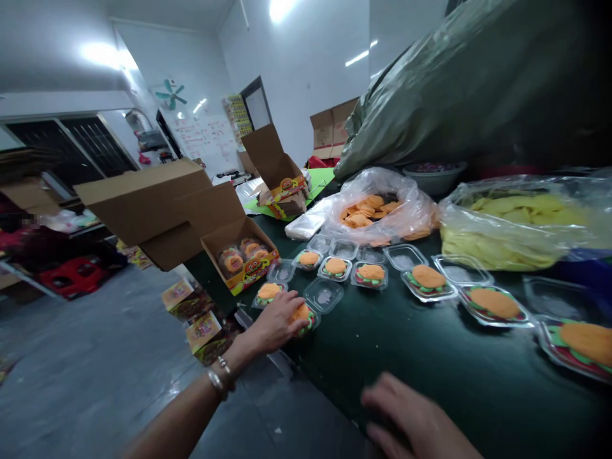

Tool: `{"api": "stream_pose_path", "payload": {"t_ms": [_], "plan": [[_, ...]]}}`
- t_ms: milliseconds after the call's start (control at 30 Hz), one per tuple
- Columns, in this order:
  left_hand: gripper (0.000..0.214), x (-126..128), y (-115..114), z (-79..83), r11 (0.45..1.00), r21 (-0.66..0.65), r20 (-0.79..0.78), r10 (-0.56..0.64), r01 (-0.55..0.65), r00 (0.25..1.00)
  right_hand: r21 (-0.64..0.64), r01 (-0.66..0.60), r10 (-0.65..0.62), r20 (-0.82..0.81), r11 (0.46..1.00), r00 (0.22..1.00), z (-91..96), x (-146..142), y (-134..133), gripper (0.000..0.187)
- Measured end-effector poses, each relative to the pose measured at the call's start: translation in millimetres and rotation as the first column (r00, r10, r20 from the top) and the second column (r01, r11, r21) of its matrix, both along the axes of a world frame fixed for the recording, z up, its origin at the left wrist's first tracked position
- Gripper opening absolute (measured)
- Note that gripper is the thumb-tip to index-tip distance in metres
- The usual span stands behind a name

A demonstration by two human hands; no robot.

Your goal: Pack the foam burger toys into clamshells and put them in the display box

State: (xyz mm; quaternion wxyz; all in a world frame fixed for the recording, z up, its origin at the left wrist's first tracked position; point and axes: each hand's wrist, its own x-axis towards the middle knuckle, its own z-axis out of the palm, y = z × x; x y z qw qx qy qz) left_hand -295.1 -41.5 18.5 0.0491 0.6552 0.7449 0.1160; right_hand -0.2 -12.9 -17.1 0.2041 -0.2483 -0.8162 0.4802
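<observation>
My left hand point(278, 322) reaches over the near end of a row of clear plastic clamshell boxes. Its fingers curve over an orange-topped toy-like burger point(301, 313) in a clamshell with its lid point(324, 295) folded back; the palm hides part of it. Just left of those fingers sits another burger point(268, 292) in its own box. Low in the view, my right hand point(406, 411) is blurred above the dark green table point(354, 357), thumb and fingers apart and nothing seen between them. Several more burgers, such as one far right point(590, 341), lie in opened clamshells.
A printed carton point(253, 271) holding packed burgers stands at the left table edge, flaps up. Behind the row are plastic bags of orange pieces point(366, 210) and yellow pieces point(526, 213). A large grey-green sack point(468, 95) looms behind. Small boxes point(205, 331) are stacked below the edge.
</observation>
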Motion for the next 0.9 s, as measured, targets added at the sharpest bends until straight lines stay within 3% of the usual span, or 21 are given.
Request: {"api": "stream_pose_path", "payload": {"t_ms": [67, 133, 233, 333, 433, 533, 633, 767, 833, 900], "plan": [[0.046, 13, -9, -9.5, 0.999, -0.030, 0.047, -0.025, 0.027, 0.999, -0.002, -0.010, 0.010, 0.024, 1.000, 1.000, 0.6, -30, 22, 0.034], [0.047, 28, -14, -13.1, 0.999, -0.036, 0.086, 0.009, -0.006, 0.996, -0.089, 0.018, -0.014, 0.042, 0.996, 0.999, -1.1, -51, 30, 0.043], [0.047, 70, -19, -15.5, 1.000, -0.021, 0.180, -0.008, 0.012, 0.984, -0.211, 0.078, -0.088, -0.040, 0.974, 0.995, -10.4, -40, 20, 0.056], [0.050, 138, -22, -19.8, 0.991, 0.009, 0.379, -0.125, 0.132, 0.917, -0.273, 0.255, -0.298, -0.126, 0.928, 0.946, -24.0, 20, -1, 0.059], [0.052, 210, -23, -20.5, 0.954, 0.017, 0.526, -0.264, 0.300, 0.808, -0.213, 0.526, -0.547, -0.057, 0.824, 0.835, -29.1, 98, -22, 0.059], [0.057, 255, -17, -16.4, 0.907, 0.006, 0.618, -0.335, 0.422, 0.712, -0.194, 0.640, -0.649, 0.024, 0.743, 0.761, -23.3, 159, -38, 0.064], [0.050, 263, -1, -12.0, 0.930, -0.015, 0.670, -0.264, 0.368, 0.694, -0.155, 0.646, -0.651, 0.022, 0.748, 0.759, -16.8, 193, -48, 0.067], [0.027, 245, 13, -6.4, 0.963, 0.082, 0.686, -0.240, 0.255, 0.686, 0.169, 0.699, -0.709, -0.006, 0.695, 0.706, -22.5, 206, -63, 0.066], [0.022, 243, 8, -5.2, 0.932, 0.104, 0.662, -0.324, 0.346, 0.675, 0.290, 0.694, -0.718, -0.032, 0.659, 0.695, -31.3, 204, -69, 0.064], [0.028, 251, 2, -7.0, 0.867, 0.110, 0.610, -0.445, 0.485, 0.656, 0.360, 0.678, -0.709, -0.061, 0.640, 0.702, -39.7, 200, -71, 0.063]]}}
